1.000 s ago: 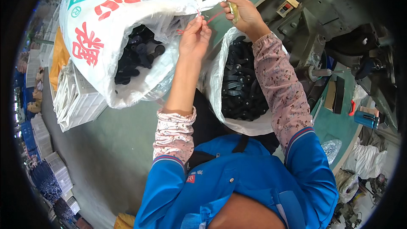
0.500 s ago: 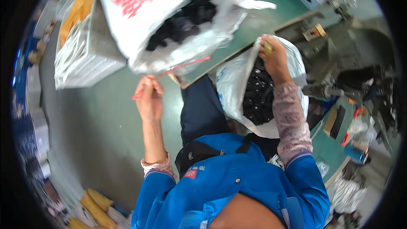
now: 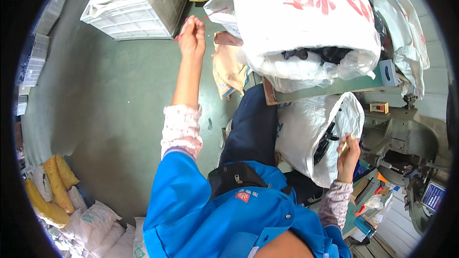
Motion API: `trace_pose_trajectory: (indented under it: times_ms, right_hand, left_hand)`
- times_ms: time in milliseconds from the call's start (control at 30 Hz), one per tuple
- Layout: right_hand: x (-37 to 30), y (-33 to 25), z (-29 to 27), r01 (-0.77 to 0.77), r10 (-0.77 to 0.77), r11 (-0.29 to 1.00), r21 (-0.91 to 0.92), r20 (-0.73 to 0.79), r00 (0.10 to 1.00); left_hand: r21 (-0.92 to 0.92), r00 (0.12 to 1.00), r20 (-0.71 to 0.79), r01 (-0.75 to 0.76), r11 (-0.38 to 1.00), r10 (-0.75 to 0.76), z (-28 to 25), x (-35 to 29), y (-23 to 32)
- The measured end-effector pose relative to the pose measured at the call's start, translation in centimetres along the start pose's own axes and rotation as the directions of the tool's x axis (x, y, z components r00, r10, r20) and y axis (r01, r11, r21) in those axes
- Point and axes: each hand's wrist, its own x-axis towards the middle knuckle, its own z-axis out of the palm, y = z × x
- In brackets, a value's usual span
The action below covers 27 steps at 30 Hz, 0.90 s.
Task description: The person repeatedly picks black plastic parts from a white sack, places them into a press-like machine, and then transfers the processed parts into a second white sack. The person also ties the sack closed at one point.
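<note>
The big white sack (image 3: 267, 28) with red characters lies on a green-topped desk (image 3: 334, 91), its mouth toward the person and black parts (image 3: 330, 55) showing inside. To its left, the left hand (image 3: 192, 38) is raised over the floor (image 3: 110, 100), fingertips pinching a thin red string (image 3: 213, 14) that stretches toward the big white sack. Nearer the person than that sack stands an open white sack (image 3: 301, 136), also holding black parts; the right hand (image 3: 349, 156) is at its rim, fingers curled around a small yellowish tool (image 3: 343, 148). Whether this hand touches the rim, I cannot tell.

Right of the big white sack, a pale blue box (image 3: 389, 72) sits near the desk's edge, with a ribbed white wall (image 3: 437, 83) behind. Nearer and to the right of the big sack is a grey metal machine (image 3: 416, 129). Left of it, a tan paper sack (image 3: 227, 69) lies on the grey-green floor, and farther left stands a white slatted crate (image 3: 160, 12) full of folded white material. Filled bags (image 3: 95, 224) are heaped well apart from it, toward the near left.
</note>
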Motion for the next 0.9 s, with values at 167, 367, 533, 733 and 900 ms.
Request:
trace_pose_trajectory:
  times_ms: [167, 367, 533, 733, 900]
  right_hand:
    - [-4.4, 0.1, -2.5, 0.021, -0.016, 0.999, 0.042, -0.108, 0.994]
    - [-9.1, 1.5, -5.4, -0.019, 0.029, 0.999, 0.044, -0.240, 0.970]
    - [-11.6, 3.7, -9.8, -0.055, 0.086, 0.994, 0.094, -0.361, 0.929]
    - [-10.2, 4.8, -18.0, 0.046, -0.102, 0.989, -0.144, -0.412, 0.905]
    - [-6.5, 4.1, -25.4, 0.156, -0.250, 0.963, -0.220, -0.517, 0.819]
  left_hand:
    - [0.261, 0.988, -0.132, 0.113, 0.959, -0.081, 0.8, 8.8, -4.0]
    - [0.610, 0.917, -0.061, 0.348, 0.712, -0.395, 1.3, 13.2, -7.6]
    - [0.824, 0.791, -0.071, 0.389, 0.411, -0.607, 4.4, 14.1, -7.1]
    - [0.776, 0.847, -0.092, 0.391, 0.495, -0.524, 4.3, 14.3, -6.7]
    - [0.718, 0.953, -0.145, 0.287, 0.634, -0.268, 2.1, 13.6, -4.9]
